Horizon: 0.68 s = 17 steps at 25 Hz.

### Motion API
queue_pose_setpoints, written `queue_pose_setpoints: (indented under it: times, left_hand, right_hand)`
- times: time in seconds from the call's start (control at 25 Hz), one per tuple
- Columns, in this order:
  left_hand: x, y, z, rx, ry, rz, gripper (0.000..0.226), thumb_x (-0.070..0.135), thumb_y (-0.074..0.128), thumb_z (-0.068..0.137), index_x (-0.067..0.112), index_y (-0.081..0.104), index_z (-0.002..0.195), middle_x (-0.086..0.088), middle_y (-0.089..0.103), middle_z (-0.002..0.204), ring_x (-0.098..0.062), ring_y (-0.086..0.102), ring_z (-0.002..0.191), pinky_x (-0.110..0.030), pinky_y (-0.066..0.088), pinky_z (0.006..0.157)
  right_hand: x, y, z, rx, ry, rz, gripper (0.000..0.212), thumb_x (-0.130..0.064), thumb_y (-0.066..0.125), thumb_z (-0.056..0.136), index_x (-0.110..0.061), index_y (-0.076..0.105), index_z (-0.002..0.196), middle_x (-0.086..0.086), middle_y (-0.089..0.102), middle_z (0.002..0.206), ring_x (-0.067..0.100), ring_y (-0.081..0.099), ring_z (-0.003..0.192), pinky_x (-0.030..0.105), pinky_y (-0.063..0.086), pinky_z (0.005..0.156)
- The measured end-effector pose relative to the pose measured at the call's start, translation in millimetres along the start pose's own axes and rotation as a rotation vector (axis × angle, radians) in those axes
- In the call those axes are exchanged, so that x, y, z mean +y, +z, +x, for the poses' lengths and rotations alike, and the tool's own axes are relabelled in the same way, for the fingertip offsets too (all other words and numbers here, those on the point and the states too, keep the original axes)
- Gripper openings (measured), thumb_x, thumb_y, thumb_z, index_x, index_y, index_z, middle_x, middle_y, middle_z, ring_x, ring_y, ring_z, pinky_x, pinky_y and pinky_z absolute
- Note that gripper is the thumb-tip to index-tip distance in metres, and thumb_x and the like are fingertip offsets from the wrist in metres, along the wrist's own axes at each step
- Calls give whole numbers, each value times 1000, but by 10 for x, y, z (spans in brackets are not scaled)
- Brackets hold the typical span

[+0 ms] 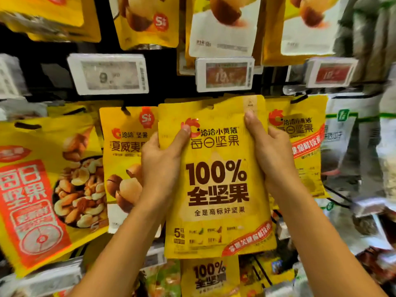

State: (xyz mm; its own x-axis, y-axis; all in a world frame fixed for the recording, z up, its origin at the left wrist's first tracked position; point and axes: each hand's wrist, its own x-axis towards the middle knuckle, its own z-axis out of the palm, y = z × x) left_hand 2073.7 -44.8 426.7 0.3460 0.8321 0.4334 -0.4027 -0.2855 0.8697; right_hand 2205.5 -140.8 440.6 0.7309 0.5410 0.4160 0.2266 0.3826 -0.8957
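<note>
A yellow nut snack bag (216, 189) with dark "100%" lettering is held up in front of a shop display, in the middle of the view. My left hand (160, 166) grips its upper left edge, thumb on the front near the red logo. My right hand (270, 155) grips the upper right edge, thumb pressed on the front below the hang hole. More yellow bags seem stacked right behind it at the top. Whether the bag hangs on a hook I cannot tell.
Yellow macadamia bags (124, 159) hang to the left, a large mixed-nut bag (42, 189) further left, another yellow bag (304, 142) to the right. Price tags (108, 73) (224, 75) sit above. Another "100%" bag (210, 275) hangs below. Black hooks (340, 196) jut out at right.
</note>
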Motion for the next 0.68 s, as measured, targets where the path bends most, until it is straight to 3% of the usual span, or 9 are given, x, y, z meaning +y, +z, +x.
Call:
queue_pose_setpoints:
  times: [0.28, 0.48, 0.6, 0.64, 0.68]
  left_hand:
    - [-28, 195, 171, 48, -32, 67, 10, 33, 64, 86, 23, 65, 85, 0, 75, 76, -19, 72, 66, -31, 58, 56]
    - [-154, 228, 242, 145, 20, 128, 12, 36, 66, 84, 25, 65, 88, -3, 74, 87, -24, 72, 78, -45, 58, 73]
    - [-329, 304, 261, 233, 168, 440, 36, 43, 59, 87, 20, 55, 114, -4, 64, 113, -22, 62, 104, -43, 52, 89]
    - [-395, 319, 227, 243, 211, 532, 49, 41, 56, 88, 15, 46, 128, -6, 56, 125, -22, 54, 117, -39, 46, 98]
    - [-458, 323, 179, 240, 248, 608, 61, 38, 55, 90, 10, 34, 139, -9, 46, 136, -22, 43, 128, -33, 37, 107]
  right_hand:
    - [97, -35, 329, -56, 88, 24, 31, -44, 56, 88, -20, 65, 72, -3, 71, 60, 12, 69, 58, 26, 56, 55]
    - [188, -40, 444, -24, 80, -18, 35, -47, 57, 87, -17, 65, 72, 4, 71, 69, 23, 70, 69, 37, 56, 67]
    - [331, 8, 410, 131, -138, -215, 30, -44, 55, 89, -23, 58, 68, -7, 62, 59, -3, 57, 53, 13, 43, 49]
    - [411, 36, 366, 176, -225, -263, 20, -40, 55, 91, -23, 58, 81, -10, 62, 68, -6, 52, 54, 8, 38, 46]
    - [494, 57, 304, 198, -283, -299, 18, -34, 56, 91, -18, 57, 101, -6, 63, 87, -8, 51, 65, 6, 40, 53]
